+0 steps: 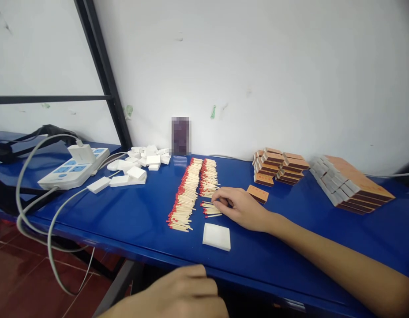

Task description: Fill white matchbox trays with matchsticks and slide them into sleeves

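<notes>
Long match row (184,194) looks full, short row (209,181) sparser toward front table (141,216) edge; right hand (239,205), left hand (182,296): can't tell grip.

On the surface (141,212), a left row (186,192) and a right row (209,177) of matches run side by side toward the wall (290,79), a small batch (210,210) lying before the right one, beside the right hand (245,208). A pad (216,236) lies before that batch. Left lie a heap of blocks (153,160), then a power strip (65,176); right, a lone matchbox (257,193), matchbox stacks (272,157) behind it, and farther right a larger stack (354,179).
</notes>
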A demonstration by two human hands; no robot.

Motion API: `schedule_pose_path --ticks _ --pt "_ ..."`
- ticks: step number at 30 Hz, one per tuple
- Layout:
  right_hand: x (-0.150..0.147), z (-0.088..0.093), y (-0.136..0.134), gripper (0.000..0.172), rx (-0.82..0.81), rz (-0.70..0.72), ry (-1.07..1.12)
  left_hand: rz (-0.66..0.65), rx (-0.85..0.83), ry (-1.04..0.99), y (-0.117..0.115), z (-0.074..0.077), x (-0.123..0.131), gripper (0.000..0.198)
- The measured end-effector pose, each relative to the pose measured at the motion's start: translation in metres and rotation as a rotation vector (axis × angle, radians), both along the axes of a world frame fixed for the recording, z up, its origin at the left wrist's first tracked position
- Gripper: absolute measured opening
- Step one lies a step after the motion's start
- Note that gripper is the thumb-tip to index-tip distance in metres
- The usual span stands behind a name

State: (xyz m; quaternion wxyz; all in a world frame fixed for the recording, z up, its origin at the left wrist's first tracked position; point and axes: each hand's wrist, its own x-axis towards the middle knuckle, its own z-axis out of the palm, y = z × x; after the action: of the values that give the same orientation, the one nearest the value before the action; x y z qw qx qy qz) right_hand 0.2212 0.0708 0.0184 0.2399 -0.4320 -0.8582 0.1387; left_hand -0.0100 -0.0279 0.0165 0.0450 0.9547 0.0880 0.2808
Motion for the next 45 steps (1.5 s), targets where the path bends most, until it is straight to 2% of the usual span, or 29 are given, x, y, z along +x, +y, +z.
schedule_pose_path --ticks 3,6,10,14,20,26,29,34,39,45 --pt "0.001 -0.003 0.001 0.016 0.008 -0.005 -0.007 0.026 0.093 -0.046 0.013 -0.007 -0.001 0.027" --pt "0.002 -0.005 0.002 0.017 0.019 0.012 -0.012 0.042 0.093 -0.125 0.021 -0.010 -0.005 0.035" --pt "0.001 -0.007 0.002 0.020 0.040 0.034 -0.014 0.071 0.098 -0.156 0.022 -0.010 -0.006 0.038" --pt "0.000 -0.006 0.001 0.020 0.029 0.032 -0.024 0.087 0.171 -0.150 0.022 -0.010 -0.004 0.043" --pt "0.000 -0.001 -0.001 0.019 0.019 0.030 -0.049 0.133 0.187 -0.084 0.025 -0.011 -0.004 0.050" --pt "0.001 0.003 -0.003 0.029 0.001 0.050 -0.059 0.156 0.289 -0.238 0.029 -0.017 0.005 0.053" --pt "0.001 0.004 -0.003 0.031 -0.009 0.053 -0.053 0.177 0.315 -0.277 0.029 -0.019 0.007 0.051" --pt "0.001 0.004 -0.001 0.022 -0.052 0.045 -0.026 0.191 0.318 -0.269 0.026 -0.019 0.005 0.046" --pt "0.002 0.005 0.000 0.019 -0.072 0.075 0.015 0.179 0.272 -0.261 0.024 -0.021 0.005 0.036" --pt "0.001 0.004 0.000 0.018 -0.089 0.063 0.031 0.230 0.185 -0.295 0.019 -0.024 0.007 0.019"
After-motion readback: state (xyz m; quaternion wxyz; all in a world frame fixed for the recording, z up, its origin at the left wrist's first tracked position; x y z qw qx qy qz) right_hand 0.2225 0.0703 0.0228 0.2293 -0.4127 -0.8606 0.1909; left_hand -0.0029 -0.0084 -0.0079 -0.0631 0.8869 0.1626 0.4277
